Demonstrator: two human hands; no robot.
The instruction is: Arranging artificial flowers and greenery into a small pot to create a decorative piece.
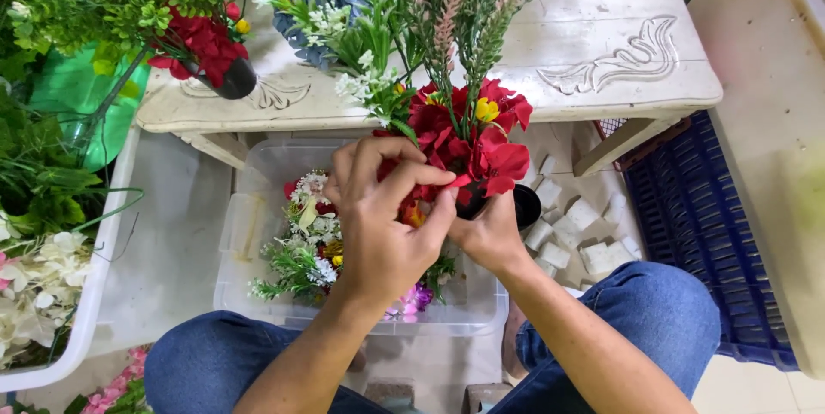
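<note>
Hands [387, 225] grip a black pot [516, 205] of red flowers [473, 143] (above a clear bin [258, 208])

carved white table [619, 53], pale tiled floor [756, 388]

Carved white table [619, 45] bearing a black flower pot [234, 79].

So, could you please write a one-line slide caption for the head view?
Left hand and right hand arranging red artificial flowers in a small black pot above a clear plastic bin.
</note>
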